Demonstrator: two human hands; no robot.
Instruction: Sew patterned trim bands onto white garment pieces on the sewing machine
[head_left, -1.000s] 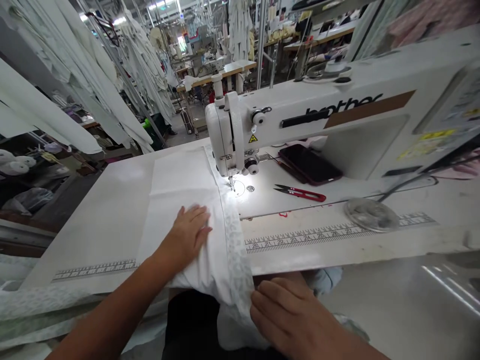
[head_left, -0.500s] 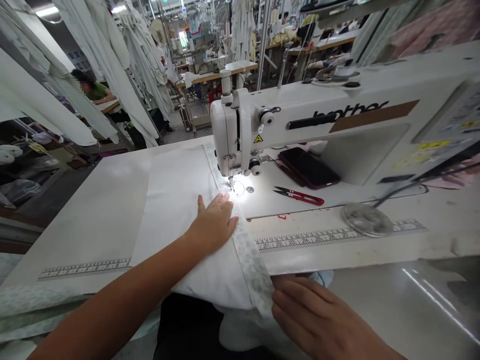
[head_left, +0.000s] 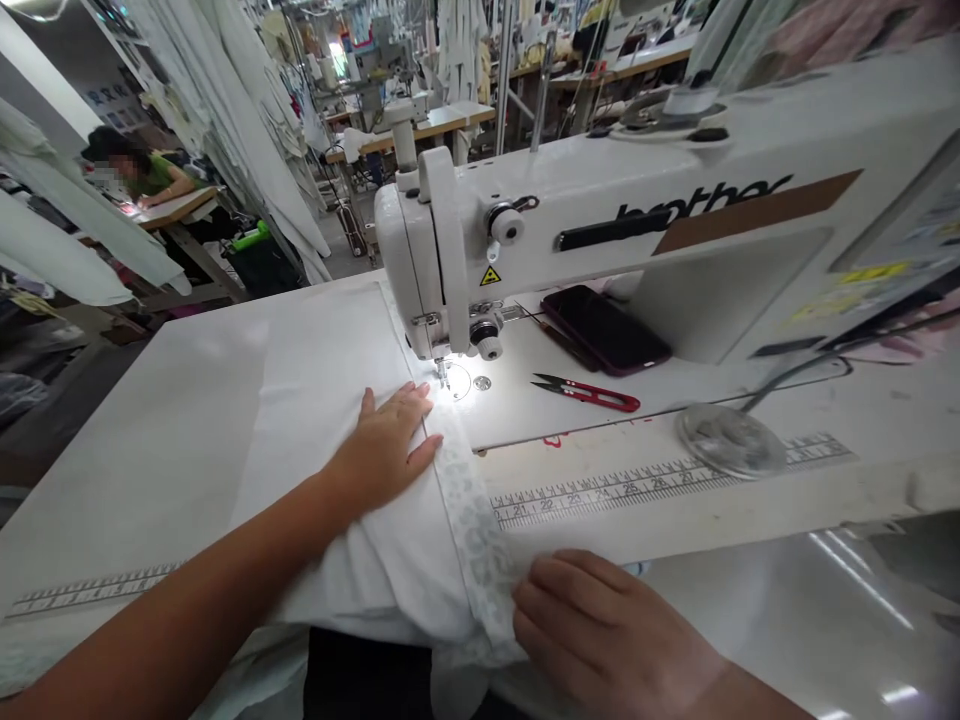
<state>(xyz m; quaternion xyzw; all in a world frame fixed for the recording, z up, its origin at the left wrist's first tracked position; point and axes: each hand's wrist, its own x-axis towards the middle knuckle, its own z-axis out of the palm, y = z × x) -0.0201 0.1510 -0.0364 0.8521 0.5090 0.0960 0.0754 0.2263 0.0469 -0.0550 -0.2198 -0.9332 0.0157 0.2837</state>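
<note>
White fabric (head_left: 315, 400) with a pale green patterned strip (head_left: 469, 520) along its right side lies under the needle area of a white sewing machine (head_left: 435, 270). My left hand (head_left: 382, 445) rests flat on the fabric just in front of the lit presser foot (head_left: 442, 375), fingers spread. At the table's front edge my right hand (head_left: 600, 620) is closed with curled fingers on the edge of the patterned strip. Its fingertips are partly hidden, and the strip's lower end hangs over the edge.
Red thread snips (head_left: 589, 393) and a dark phone (head_left: 607, 330) lie on the machine bed. A clear round disc (head_left: 731, 440) sits near the printed ruler (head_left: 600, 490). Fabric hangs at the left, and a person (head_left: 142, 175) sits at another table behind.
The view has shifted, so the machine appears further left and nearer. My left hand stays on the fabric by the presser foot; my right hand still holds the strip, and the fabric's front has wrinkled.
</note>
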